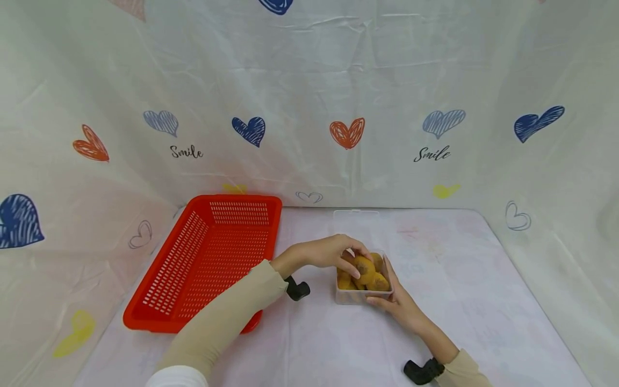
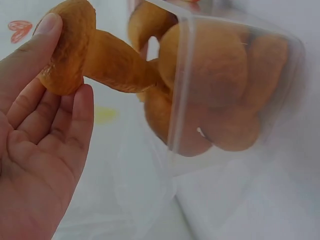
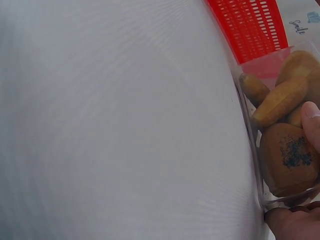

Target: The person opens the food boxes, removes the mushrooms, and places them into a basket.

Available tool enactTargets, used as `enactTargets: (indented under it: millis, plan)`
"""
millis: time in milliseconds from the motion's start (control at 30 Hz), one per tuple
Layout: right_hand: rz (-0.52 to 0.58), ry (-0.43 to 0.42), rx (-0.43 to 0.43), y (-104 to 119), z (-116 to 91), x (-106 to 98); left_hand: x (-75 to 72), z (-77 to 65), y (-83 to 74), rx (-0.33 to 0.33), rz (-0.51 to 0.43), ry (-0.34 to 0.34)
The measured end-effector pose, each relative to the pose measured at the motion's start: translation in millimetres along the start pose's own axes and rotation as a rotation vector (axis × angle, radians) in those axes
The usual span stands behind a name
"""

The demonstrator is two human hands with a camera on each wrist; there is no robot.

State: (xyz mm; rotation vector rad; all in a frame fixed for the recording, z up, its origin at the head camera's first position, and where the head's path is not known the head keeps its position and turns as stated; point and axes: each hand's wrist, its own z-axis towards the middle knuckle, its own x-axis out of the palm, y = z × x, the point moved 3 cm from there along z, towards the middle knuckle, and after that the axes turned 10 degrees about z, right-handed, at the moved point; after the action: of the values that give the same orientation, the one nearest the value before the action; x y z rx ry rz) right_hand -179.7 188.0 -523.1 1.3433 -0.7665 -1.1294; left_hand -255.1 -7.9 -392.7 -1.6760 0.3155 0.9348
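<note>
In the head view, the left hand [image 1: 329, 250], at ten o'clock of the clear box [image 1: 352, 299], pinches a brown mushroom [image 1: 364, 270] among others; the right hand [image 1: 405, 307], at four o'clock, grips the box. A red basket [image 1: 232, 252] sits at nine o'clock on the surface [image 1: 445, 263].

In the left wrist view, the fingers [image 2: 82, 117] grasp the mushroom's cap, stem toward four o'clock.

In the right wrist view, fingers clasp the box at four o'clock.

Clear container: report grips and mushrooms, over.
Left grip: pinching one mushroom by its cap, at the mouth of the clear container. Right grip: holding the container's side. Other mushrooms crowd close by.
</note>
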Motion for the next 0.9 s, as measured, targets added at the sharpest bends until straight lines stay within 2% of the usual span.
enactTargets:
  millis: [200,533,900]
  plan:
    - [-0.024,0.001,0.0,1,1,0,-11.0,-7.7,-10.4,0.012,-0.042,-0.033]
    - [-0.002,0.0,0.001,1,1,1,-26.6,-26.5,-20.9,0.028,-0.034,-0.058]
    - [-0.026,-0.024,0.024,0,-1,2,-46.9,-62.0,-18.2,-0.045,-0.008,-0.111]
